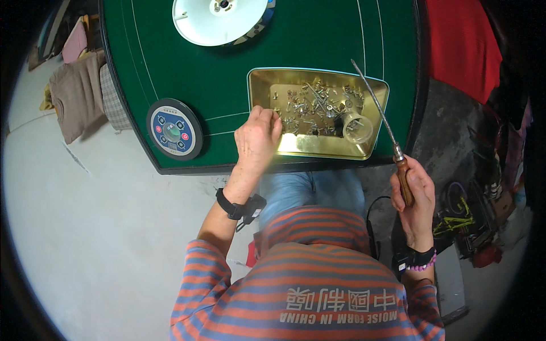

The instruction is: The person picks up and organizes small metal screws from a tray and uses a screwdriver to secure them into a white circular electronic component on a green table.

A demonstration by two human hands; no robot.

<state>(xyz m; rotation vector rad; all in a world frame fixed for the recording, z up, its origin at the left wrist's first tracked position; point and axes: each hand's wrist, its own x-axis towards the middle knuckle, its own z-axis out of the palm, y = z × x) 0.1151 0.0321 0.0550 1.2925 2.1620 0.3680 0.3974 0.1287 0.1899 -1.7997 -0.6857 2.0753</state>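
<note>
My right hand (419, 196) grips a screwdriver (404, 177) by its brown wooden handle. The long metal shaft points up and to the left, its tip past the tin's far right corner. My left hand (257, 136) is at the left wall of a gold rectangular tin (310, 146), with its fingers curled together. Whatever the fingers may hold is hidden. Loose screws and small metal parts (318, 105) lie scattered over the tin's bottom. A clear plastic cup (358, 129) is tipped over in the tin's right part.
The tin stands on a green-topped table (222, 85), close to its near edge. A white round dish-shaped part (210, 25) lies at the far side. A round black-rimmed control panel (174, 129) is at the left. Cloth (79, 94) hangs beyond the table's left edge.
</note>
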